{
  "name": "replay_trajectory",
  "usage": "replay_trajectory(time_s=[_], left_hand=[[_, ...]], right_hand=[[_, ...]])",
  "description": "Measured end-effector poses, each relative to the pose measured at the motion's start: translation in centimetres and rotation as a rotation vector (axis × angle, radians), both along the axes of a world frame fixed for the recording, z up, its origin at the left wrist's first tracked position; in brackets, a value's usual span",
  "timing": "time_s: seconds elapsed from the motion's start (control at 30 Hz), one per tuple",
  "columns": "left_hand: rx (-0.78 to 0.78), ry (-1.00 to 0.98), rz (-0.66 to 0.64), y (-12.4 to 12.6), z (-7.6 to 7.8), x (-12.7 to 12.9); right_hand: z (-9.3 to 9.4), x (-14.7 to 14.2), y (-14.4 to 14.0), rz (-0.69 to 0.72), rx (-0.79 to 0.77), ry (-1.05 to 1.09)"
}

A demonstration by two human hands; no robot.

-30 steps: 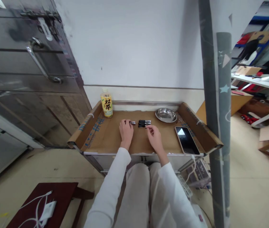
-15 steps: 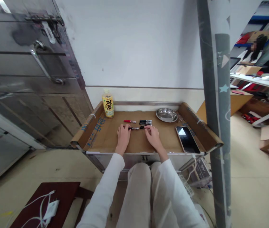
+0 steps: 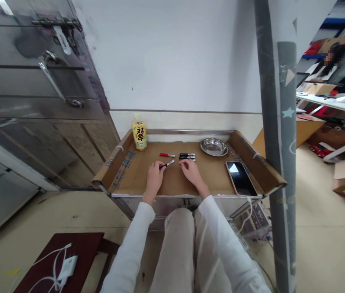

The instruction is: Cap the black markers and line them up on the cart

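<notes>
My left hand (image 3: 154,176) holds a black marker (image 3: 168,164) with its pale tip pointing up and to the right, just above the cardboard-lined tray (image 3: 120,171). My right hand (image 3: 191,172) is closed near the marker's tip; whether it holds a cap I cannot tell. A red marker (image 3: 167,155) lies flat behind my left hand. Several black markers (image 3: 187,156) lie side by side just beyond my right hand.
A yellow drink bottle (image 3: 138,133) stands at the tray's back left. A steel bowl (image 3: 213,147) sits at the back right, a phone (image 3: 241,173) on a cable at the right. A grey post (image 3: 282,162) rises at the right, a metal cabinet (image 3: 38,93) at the left.
My left hand left the red marker lying on the tray, then took a black marker. Both hands drew back toward me and apart, the marker now tilted in my left hand.
</notes>
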State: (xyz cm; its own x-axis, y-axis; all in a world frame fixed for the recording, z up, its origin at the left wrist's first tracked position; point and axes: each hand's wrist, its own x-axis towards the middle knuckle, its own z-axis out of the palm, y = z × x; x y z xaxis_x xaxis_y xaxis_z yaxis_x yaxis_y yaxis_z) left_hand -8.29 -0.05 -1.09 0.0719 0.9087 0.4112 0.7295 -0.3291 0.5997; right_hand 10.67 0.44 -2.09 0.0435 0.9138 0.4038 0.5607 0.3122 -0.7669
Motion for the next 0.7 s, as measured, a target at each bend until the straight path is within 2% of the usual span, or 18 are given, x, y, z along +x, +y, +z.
replay_trajectory(time_s=[0.2, 0.37, 0.47, 0.6, 0.7], left_hand=[[-0.014, -0.123, -0.066, 0.1, -0.2, 0.5], [-0.021, -0.131, -0.053, -0.1, -0.1, 0.8], [-0.034, -0.157, -0.05, -0.1, -0.1, 0.9], [-0.064, -0.203, -0.074, -0.2, -0.2, 1.0], [-0.063, -0.21, -0.098, -0.3, -0.2, 1.0]], right_hand=[[0.6, 1.1, 0.5, 0.089, -0.012, 0.18], [1.0, 3.0, 0.2, 0.024, 0.052, 0.345], [0.9, 3.7, -0.2, -0.046, 0.031, 0.171], [0.8, 3.1, -0.5, -0.045, -0.032, -0.171], [0.8, 2.2, -0.2, -0.045, -0.041, -0.257]])
